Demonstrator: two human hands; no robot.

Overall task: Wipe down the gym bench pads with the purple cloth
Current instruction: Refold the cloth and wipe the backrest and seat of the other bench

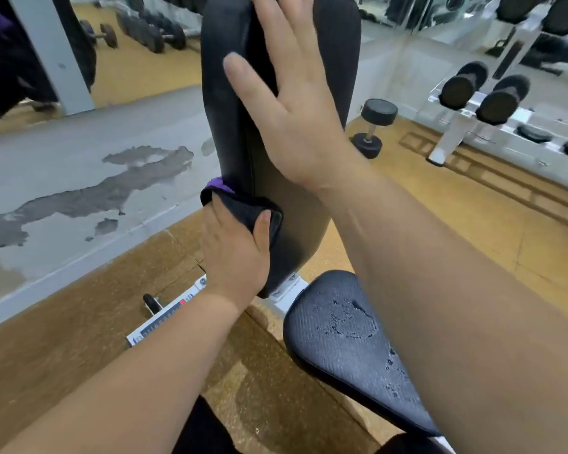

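The black back pad (233, 93) of the bench stands upright in the middle of the view. My left hand (235, 253) grips a folded cloth (243, 204), dark outside with a purple patch showing, and presses it against the pad's lower left edge. My right hand (295, 103) lies flat with straight fingers on the front face of the back pad, higher up. The black seat pad (348, 339) lies below to the right, with drops of liquid on its textured surface. My right forearm crosses over the seat pad's right side.
A white bench frame (164, 322) with an adjustment scale sits low at the left. A dumbbell (373, 126) stands on the cork floor behind the pad. A white rack of dumbbells (492, 93) fills the right; a mirror wall (128, 44) with a worn grey base runs along the left.
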